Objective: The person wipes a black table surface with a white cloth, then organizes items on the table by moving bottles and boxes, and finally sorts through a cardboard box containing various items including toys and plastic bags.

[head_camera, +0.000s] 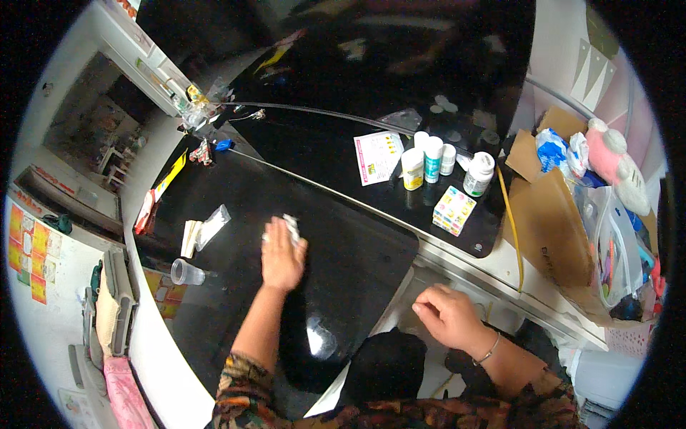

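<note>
My left hand [281,257] lies flat with its fingers stretched out over a crumpled white tissue [292,227], pressing it on a glossy black tabletop [353,252]. Most of the tissue is hidden under the fingers. To the left of that hand are a clear plastic cup [186,272] on its side, a clear plastic bag [213,227] and some pale flat strips [190,238]. My right hand [449,316], a bracelet on its wrist, is loosely curled off the table's right edge. Nothing shows in its fingers.
Several bottles [433,160], a colourful box [454,210] and a printed sheet [378,158] stand or lie on the black surface behind. An open cardboard box [552,230] full of items is at the right. Clutter [201,115] crowds the far left corner.
</note>
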A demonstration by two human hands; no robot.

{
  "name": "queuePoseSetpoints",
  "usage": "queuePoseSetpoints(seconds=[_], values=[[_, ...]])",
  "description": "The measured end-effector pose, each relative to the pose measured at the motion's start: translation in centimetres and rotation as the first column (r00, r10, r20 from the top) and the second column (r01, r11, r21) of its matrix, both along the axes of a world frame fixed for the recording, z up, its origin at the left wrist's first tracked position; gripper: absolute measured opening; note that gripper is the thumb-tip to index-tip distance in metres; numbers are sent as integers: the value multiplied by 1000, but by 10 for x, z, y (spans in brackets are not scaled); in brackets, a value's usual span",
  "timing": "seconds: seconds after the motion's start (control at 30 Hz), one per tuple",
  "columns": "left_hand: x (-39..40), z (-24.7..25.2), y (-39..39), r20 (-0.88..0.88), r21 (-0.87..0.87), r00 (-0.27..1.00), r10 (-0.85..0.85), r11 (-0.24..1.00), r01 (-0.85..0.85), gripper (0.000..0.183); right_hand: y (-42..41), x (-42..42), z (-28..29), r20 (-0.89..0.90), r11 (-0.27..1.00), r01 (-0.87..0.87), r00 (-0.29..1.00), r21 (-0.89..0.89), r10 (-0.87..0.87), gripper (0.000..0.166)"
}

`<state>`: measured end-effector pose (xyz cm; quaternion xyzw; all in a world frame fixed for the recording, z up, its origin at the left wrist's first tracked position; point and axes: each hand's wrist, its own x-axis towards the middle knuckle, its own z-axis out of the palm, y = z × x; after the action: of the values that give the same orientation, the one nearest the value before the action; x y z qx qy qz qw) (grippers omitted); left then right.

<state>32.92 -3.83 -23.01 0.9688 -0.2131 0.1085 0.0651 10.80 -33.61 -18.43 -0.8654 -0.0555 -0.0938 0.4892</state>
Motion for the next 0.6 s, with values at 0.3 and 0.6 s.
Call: queuePoseSetpoints(seconds=[0.3,0.6], values=[[77,-3,81,74,-67,984,164,985,-159,43,12,21,-2,-41,999,-44,998,-1,44,11],[111,27,-51,-272,-836,948,-166,529,-147,43,18,69,3,-10,998,-58,998,10,58,11]])
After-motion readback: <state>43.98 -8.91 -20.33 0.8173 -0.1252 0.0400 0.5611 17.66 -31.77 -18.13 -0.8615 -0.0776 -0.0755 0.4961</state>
